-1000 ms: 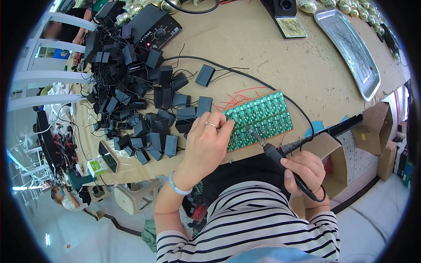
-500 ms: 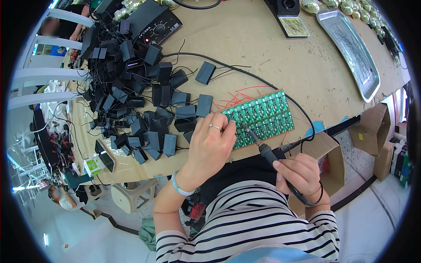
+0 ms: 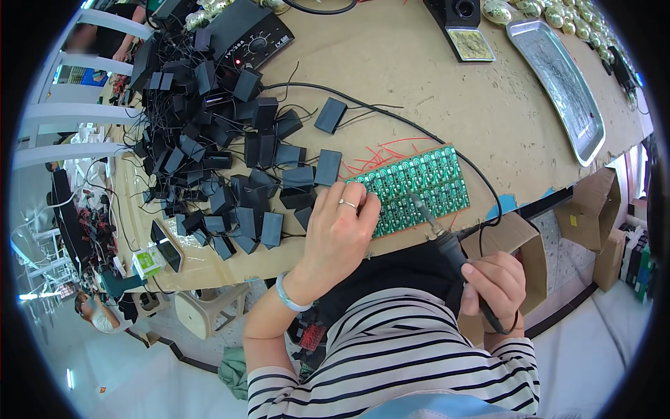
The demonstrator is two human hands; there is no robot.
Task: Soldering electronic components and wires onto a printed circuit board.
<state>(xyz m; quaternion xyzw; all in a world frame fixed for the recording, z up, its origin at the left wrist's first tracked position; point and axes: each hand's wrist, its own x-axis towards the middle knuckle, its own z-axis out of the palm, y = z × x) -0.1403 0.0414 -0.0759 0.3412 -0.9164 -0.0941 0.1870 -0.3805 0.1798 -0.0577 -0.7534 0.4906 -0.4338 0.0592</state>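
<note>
While the right hand [image 3: 497, 281] is gripping the iron [image 3: 451, 250], the long board [image 3: 426, 183] is lying ahead-left. The left hand [image 3: 340, 227] is sitting nearer, grip unclear.

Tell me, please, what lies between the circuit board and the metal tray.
In the head view, the black cable curves across the tabletop between the circuit board and the metal tray.

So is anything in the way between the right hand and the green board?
Nothing visible is in the way. Only the soldering iron, held in the right hand, reaches across, its tip over the green board. The left hand is at the board's left end, off to one side.
</note>
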